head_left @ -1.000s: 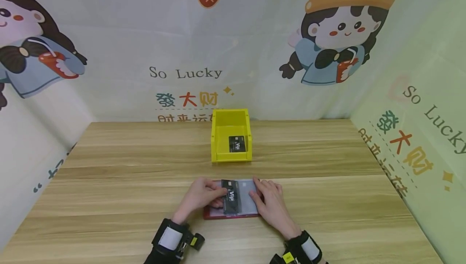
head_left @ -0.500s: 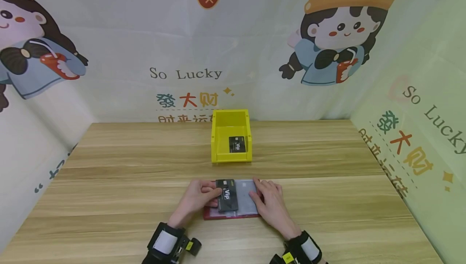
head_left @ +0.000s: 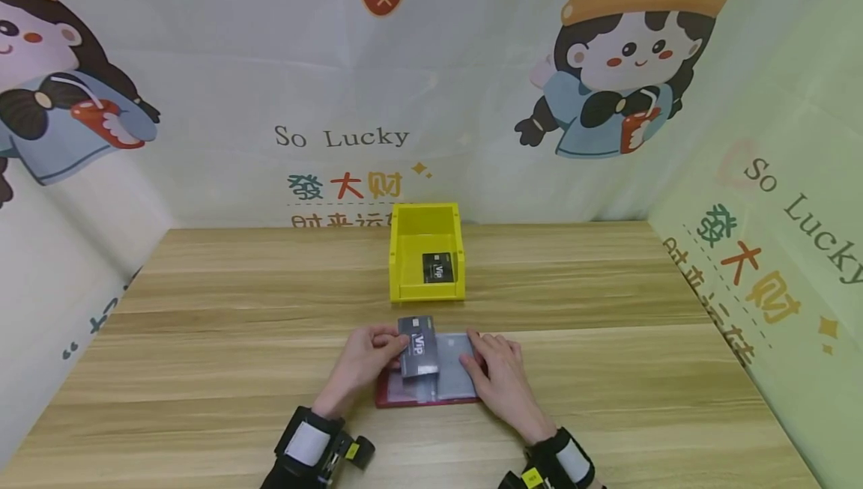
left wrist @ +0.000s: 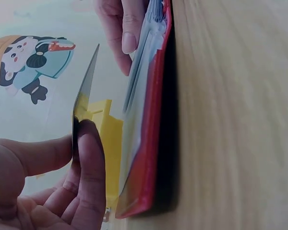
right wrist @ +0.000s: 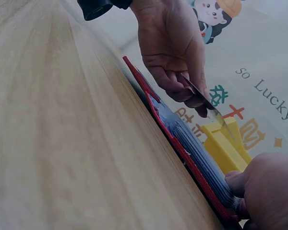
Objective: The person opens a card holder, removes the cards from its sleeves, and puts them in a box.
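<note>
My left hand (head_left: 367,362) pinches a dark grey card (head_left: 419,347) printed "Vip" by its left edge. The left wrist view shows the card (left wrist: 86,84) raised and tilted, apart from the page below. Underneath lies an open card holder (head_left: 457,369) with a red cover and clear plastic pages. My right hand (head_left: 502,377) holds the holder's right side, thumb on the stacked pages. In the right wrist view the stack of clear sleeves (right wrist: 192,139) rises between the red covers; part of the right-hand grip is hidden there.
Behind the card holder stands a yellow bin (head_left: 426,293) with another black "Vip" card (head_left: 438,268) inside. The wooden table (head_left: 236,287) reaches back to a printed cloth (head_left: 472,99), which also hangs at both sides.
My left hand first drew the card leftward out over the holder. Then the card rose and shifted away from me, baring more of the left page. My right hand stays put.
</note>
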`<state>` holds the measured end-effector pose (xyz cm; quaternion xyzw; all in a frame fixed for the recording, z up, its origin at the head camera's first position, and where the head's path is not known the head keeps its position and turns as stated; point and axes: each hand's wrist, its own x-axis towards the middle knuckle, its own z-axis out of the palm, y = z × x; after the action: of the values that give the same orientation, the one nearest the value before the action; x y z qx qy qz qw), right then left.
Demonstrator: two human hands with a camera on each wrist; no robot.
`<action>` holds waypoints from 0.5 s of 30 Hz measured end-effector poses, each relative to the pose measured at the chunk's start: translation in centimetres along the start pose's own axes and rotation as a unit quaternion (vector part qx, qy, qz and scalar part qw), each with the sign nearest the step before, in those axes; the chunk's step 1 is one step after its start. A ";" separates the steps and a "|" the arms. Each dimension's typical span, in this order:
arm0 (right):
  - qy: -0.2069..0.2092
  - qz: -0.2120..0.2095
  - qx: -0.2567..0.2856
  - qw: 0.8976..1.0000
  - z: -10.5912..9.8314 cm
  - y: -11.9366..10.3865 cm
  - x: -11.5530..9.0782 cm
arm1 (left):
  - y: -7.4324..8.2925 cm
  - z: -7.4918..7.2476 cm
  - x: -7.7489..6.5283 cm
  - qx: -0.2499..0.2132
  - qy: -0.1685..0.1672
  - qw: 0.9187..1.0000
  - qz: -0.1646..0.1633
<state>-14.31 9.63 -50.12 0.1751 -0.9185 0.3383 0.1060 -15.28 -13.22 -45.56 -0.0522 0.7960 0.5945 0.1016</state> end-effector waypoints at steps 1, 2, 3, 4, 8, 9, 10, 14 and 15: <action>-0.001 0.001 0.001 1.000 0.0 0.0 0.0 | 0.1 0.0 0.1 0.007 0.003 1.000 0.007; -0.002 0.003 0.001 1.000 0.0 0.0 0.0 | 0.2 0.1 0.3 0.013 0.005 1.000 0.014; -0.004 0.004 0.001 1.000 -0.1 -0.1 0.0 | 0.3 0.1 0.4 0.018 0.008 1.000 0.020; -0.004 0.005 0.003 1.000 -0.1 -0.1 0.0 | 0.4 0.1 0.6 0.025 0.010 0.999 0.026; -0.008 0.009 0.009 1.000 -0.2 -0.1 0.1 | 0.9 0.3 1.4 0.033 0.016 0.998 0.048; -0.008 0.009 0.009 1.000 -0.2 -0.1 0.1 | 1.0 0.3 1.5 0.031 0.018 0.998 0.050; -0.008 0.009 0.009 1.000 -0.1 -0.1 0.1 | 1.2 0.3 1.7 0.029 0.019 0.998 0.052; -0.008 0.010 0.008 1.000 0.0 0.0 0.1 | 1.8 0.5 2.4 0.025 0.023 0.998 0.053; -0.008 0.010 0.008 1.000 0.0 0.1 0.0 | 1.9 0.5 2.6 0.026 0.026 0.998 0.050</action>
<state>-14.36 9.65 -50.15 0.1696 -0.9184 0.3450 0.0937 -18.17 -12.09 -44.52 -0.0252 0.8152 0.5762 0.0522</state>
